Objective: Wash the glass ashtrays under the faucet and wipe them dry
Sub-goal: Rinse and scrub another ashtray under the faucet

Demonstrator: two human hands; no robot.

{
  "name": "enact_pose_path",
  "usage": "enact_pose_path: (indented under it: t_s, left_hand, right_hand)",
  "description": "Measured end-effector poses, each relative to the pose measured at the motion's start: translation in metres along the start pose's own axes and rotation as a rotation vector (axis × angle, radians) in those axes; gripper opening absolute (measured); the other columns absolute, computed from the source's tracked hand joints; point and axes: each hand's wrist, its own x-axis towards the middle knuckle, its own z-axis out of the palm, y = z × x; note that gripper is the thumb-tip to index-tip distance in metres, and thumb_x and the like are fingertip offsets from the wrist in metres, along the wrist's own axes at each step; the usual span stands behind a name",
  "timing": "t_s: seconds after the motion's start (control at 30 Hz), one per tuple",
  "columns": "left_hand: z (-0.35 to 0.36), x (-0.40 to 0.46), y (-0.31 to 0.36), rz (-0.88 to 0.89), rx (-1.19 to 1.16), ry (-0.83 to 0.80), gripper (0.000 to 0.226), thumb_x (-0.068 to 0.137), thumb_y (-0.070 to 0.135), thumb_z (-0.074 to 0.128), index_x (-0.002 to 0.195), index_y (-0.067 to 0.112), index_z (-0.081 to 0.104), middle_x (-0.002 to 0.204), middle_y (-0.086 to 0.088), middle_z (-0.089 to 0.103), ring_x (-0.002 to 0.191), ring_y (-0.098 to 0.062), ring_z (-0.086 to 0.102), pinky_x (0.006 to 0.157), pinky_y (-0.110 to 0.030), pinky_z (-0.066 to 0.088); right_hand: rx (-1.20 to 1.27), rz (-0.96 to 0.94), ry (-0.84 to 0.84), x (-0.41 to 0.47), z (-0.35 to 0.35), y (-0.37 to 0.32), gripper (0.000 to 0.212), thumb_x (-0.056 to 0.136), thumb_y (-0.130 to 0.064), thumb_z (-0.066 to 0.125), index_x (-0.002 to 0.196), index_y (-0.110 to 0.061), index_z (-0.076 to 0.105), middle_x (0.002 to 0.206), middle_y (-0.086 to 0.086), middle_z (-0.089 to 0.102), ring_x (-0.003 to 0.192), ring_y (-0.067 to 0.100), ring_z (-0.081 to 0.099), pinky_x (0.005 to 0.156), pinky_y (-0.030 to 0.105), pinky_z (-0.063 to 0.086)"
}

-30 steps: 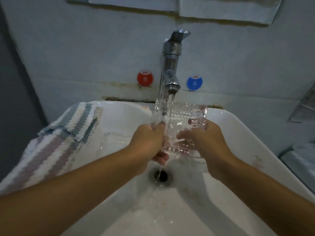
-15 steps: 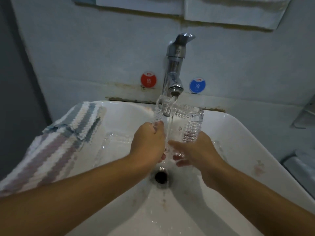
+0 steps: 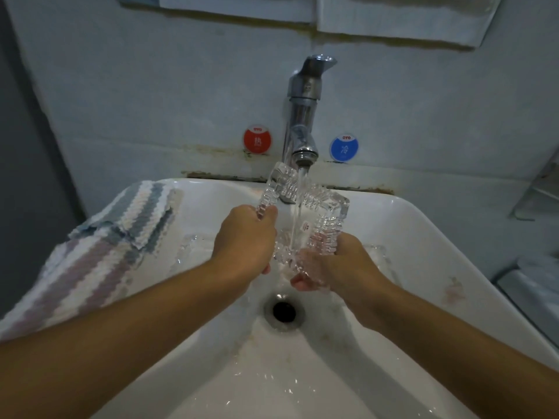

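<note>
A clear, ribbed square glass ashtray point(image 3: 320, 213) is tilted on edge under the running chrome faucet point(image 3: 302, 116), and the water stream falls into it. My left hand point(image 3: 245, 240) grips its left rim with curled fingers. My right hand point(image 3: 335, 261) holds its lower right corner from below. Two more glass ashtrays lie in the white sink point(image 3: 408, 219): one at the left point(image 3: 190, 246), one at the right point(image 3: 378, 252) partly hidden behind my right hand.
A striped towel point(image 3: 99, 252) is draped over the sink's left rim. The dark drain point(image 3: 283, 311) lies below my hands. Red point(image 3: 257, 140) and blue point(image 3: 344, 148) round stickers flank the faucet on the wall. A metal rack point(image 3: 541, 189) stands at the right.
Both hands have turned the ashtray under the stream, so it now stands more on one corner. The view has shifted slightly.
</note>
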Motion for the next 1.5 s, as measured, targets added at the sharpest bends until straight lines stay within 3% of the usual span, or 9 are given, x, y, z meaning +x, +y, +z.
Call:
enact_pose_path:
  t_s: [0.3,0.47,0.63,0.87,0.97,1.13,1.3,1.4,1.5]
  left_hand:
    - [-0.003,-0.001,0.004,0.008,0.051,-0.016,0.039,0.105,0.041,0.041,0.091,0.01,0.059,0.082,-0.008,0.066,0.044,-0.018,0.057,0.041,-0.023,0.039]
    - [-0.004,0.0,0.003,-0.014,0.063,-0.052,0.041,0.105,0.039,0.042,0.091,0.006,0.061,0.083,-0.011,0.068,0.039,-0.018,0.057,0.041,-0.025,0.042]
    - [-0.01,0.004,0.003,0.082,0.202,-0.055,0.041,0.105,0.034,0.042,0.086,0.008,0.066,0.085,-0.009,0.072,0.07,-0.031,0.07,0.075,-0.049,0.06]
    - [-0.017,0.007,0.01,0.121,0.298,-0.089,0.023,0.106,0.024,0.043,0.09,0.012,0.052,0.091,-0.008,0.072,0.057,-0.027,0.068,0.058,-0.041,0.061]
    - [-0.022,0.007,0.015,0.155,0.329,-0.075,0.026,0.106,0.021,0.043,0.089,0.007,0.058,0.089,-0.008,0.073,0.059,-0.028,0.07,0.062,-0.046,0.062]
    - [-0.022,0.007,0.016,0.123,0.322,-0.114,0.024,0.105,0.017,0.045,0.094,0.003,0.062,0.087,-0.011,0.072,0.056,-0.03,0.07,0.06,-0.044,0.062]
    - [-0.018,0.004,0.014,0.162,0.393,-0.154,0.025,0.105,0.023,0.046,0.099,0.005,0.063,0.088,-0.01,0.073,0.05,-0.025,0.067,0.057,-0.043,0.062]
    - [-0.022,0.006,0.016,0.206,0.444,-0.132,0.027,0.105,0.027,0.048,0.096,0.007,0.065,0.083,-0.005,0.074,0.05,-0.023,0.069,0.054,-0.038,0.061]
    - [-0.027,0.01,0.018,0.223,0.463,-0.169,0.025,0.103,0.028,0.053,0.092,0.009,0.066,0.079,-0.002,0.075,0.046,-0.021,0.067,0.05,-0.033,0.059]
  right_hand:
    - [0.088,-0.038,-0.121,0.001,-0.002,-0.005,0.05,0.092,0.016,0.047,0.079,-0.02,0.079,0.085,0.005,0.077,0.082,0.026,0.072,0.084,0.048,0.061]
    - [0.104,0.043,-0.027,0.004,-0.001,0.001,0.022,0.094,0.006,0.057,0.111,-0.008,0.053,0.103,0.011,0.064,0.085,0.025,0.069,0.079,0.042,0.063]
    - [-0.053,-0.042,-0.077,0.005,0.002,0.013,0.012,0.1,0.0,0.055,0.104,0.006,0.065,0.089,0.029,0.065,0.07,0.026,0.067,0.067,0.037,0.063]
    - [0.017,0.029,-0.212,0.005,0.001,0.01,0.039,0.092,0.012,0.049,0.079,-0.013,0.076,0.08,0.012,0.074,0.073,0.023,0.071,0.089,0.051,0.059]
    - [-0.038,0.002,-0.206,0.009,0.002,0.01,0.029,0.093,0.005,0.054,0.114,-0.011,0.068,0.1,0.012,0.076,0.083,0.025,0.074,0.082,0.044,0.062]
    - [-0.145,-0.054,0.002,0.011,-0.006,0.005,0.018,0.093,-0.002,0.067,0.096,-0.019,0.062,0.071,-0.009,0.074,0.061,0.005,0.07,0.049,0.02,0.053]
    - [-0.156,-0.015,0.186,0.02,-0.017,0.007,0.023,0.097,-0.016,0.065,0.116,-0.011,0.054,0.097,0.003,0.065,0.071,0.013,0.06,0.044,0.014,0.049]
    - [-0.228,-0.038,0.098,0.022,-0.018,0.004,0.015,0.097,-0.007,0.06,0.111,-0.007,0.062,0.102,0.011,0.066,0.076,0.016,0.062,0.05,0.016,0.051]
    - [-0.279,-0.013,-0.075,0.022,-0.021,-0.003,0.028,0.094,0.005,0.053,0.115,-0.007,0.066,0.109,0.016,0.07,0.095,0.028,0.069,0.073,0.03,0.058]
